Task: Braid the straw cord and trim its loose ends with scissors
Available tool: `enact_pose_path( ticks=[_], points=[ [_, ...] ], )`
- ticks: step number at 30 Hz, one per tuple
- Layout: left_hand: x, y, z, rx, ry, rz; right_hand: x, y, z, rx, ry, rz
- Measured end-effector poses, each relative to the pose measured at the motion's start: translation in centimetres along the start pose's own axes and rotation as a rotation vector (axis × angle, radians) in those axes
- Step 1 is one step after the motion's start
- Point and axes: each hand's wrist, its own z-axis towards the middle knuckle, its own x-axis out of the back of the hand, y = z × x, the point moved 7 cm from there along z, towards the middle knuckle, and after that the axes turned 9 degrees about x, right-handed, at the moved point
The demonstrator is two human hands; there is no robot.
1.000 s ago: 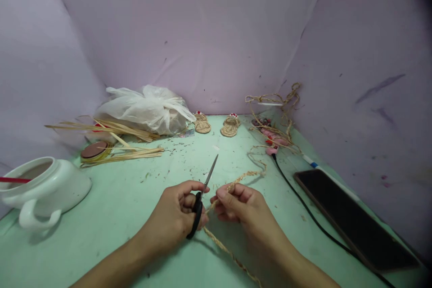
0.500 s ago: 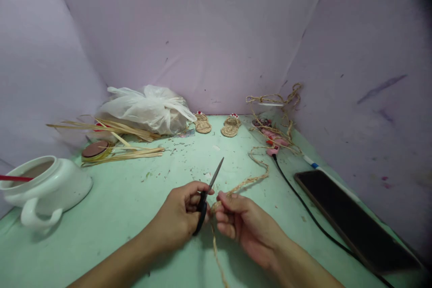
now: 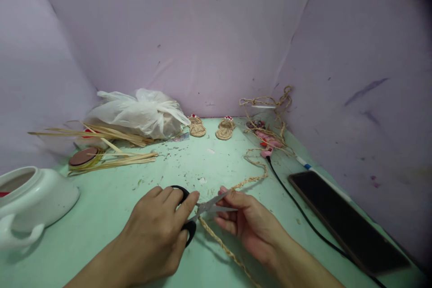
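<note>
My left hand (image 3: 160,229) is closed on the black handles of a pair of scissors (image 3: 207,207). The blades are spread and point right, reaching to the fingers of my right hand (image 3: 245,216). That hand pinches a braided straw cord (image 3: 248,182), which runs from the fingers back toward the far right. Another stretch of braided cord (image 3: 222,245) slants from the scissors' pivot down to the near edge of the view. Where the cord passes between blades and fingers is partly hidden.
Two small woven slippers (image 3: 224,129) stand by the back wall, beside a white plastic bag (image 3: 141,112). Straw strips (image 3: 124,159) and a round lidded container (image 3: 83,157) lie left, behind a white ceramic pot (image 3: 43,198). A phone (image 3: 347,220), black cable (image 3: 303,209) and pink glue gun (image 3: 268,144) are right.
The scissors have turned from upright and closed to spread blades pointing right at the cord. My left hand has shifted its grip onto the handles. The view has swung slightly right.
</note>
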Motion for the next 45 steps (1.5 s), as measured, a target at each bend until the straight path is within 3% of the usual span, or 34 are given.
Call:
enact_pose_path(
  ticks=[6, 12, 25, 37, 45],
  points=[
    [-0.4, -0.5, 0.2, 0.024, -0.046, 0.002, -0.2, -0.1, 0.0, -0.024, -0.03, -0.023],
    [-0.8, -0.7, 0.2, 0.011, -0.039, 0.015, 0.2, -0.5, 0.0, 0.029, 0.032, -0.049],
    [-1.5, -0.5, 0.1, 0.024, -0.029, -0.06, 0.1, -0.4, 0.3, 0.08, 0.002, -0.064],
    [-2.4, -0.7, -0.2, 0.105, -0.208, -0.188, -0.4, -0.5, 0.1, 0.146, -0.039, -0.045],
    [-3.3, -0.5, -0.3, 0.099, -0.22, -0.154, -0.3, -0.1, 0.1, 0.151, -0.019, 0.009]
  ],
)
